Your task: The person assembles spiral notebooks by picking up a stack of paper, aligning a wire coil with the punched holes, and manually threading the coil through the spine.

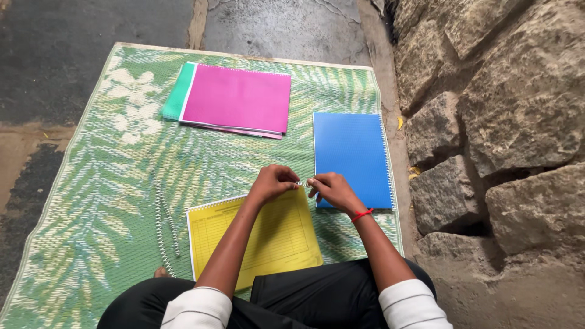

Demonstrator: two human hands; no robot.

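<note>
Pinching a small piece of white spiral wire [302,183] between them, the left hand [272,181] and the right hand [329,187] meet just above the top right corner of the yellow book [268,234], fingers of both closed on the wire. Most of that wire is hidden by the fingertips, so its length and shape are hard to make out. A red band [362,214] sits on the right wrist. The yellow book lies on the green mat [91,201], partly covered by the left forearm, and its lower edge is cut off by the black-clad lap. Printed lines on its cover are too faint to read. Just right of the hands lies a blue book [352,158], its lower left corner hidden behind the right hand. Farther up the mat rests a pink book [237,99] stacked on a green one [177,91], of which only a strip shows. Two loose spirals [163,219] lie left of the yellow book, near a bare toe. A stone wall [499,109] borders the mat on the right.
</note>
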